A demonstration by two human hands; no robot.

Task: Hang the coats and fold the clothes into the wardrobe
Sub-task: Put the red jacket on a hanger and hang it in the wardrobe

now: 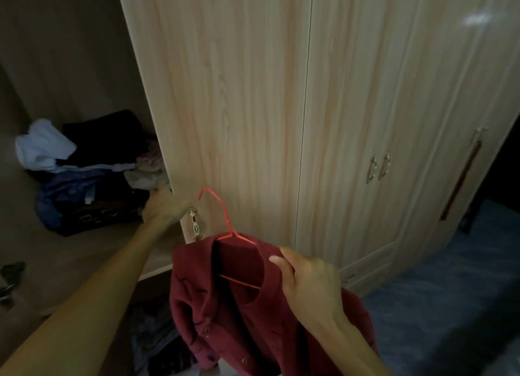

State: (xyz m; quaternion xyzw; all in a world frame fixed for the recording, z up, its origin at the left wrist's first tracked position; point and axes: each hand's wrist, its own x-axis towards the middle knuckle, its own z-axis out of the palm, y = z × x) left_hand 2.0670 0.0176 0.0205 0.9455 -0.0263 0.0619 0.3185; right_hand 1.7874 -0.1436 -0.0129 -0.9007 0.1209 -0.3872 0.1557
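A dark red buttoned coat (230, 319) hangs on a thin red wire hanger (225, 215) at the bottom centre. My right hand (306, 283) grips the coat's right shoulder over the hanger and holds it up in front of the wardrobe. My left hand (161, 204) reaches out and grips the edge of the wardrobe door (225, 108), just above its ornate handle (196, 225). The compartment left of that door stands open.
A shelf (84, 252) inside the open compartment carries a heap of dark, blue and white clothes (84, 173). More clothes lie in the space below it. Further shut doors with metal handles (378, 167) stand to the right. Blue carpet (450, 291) covers the floor.
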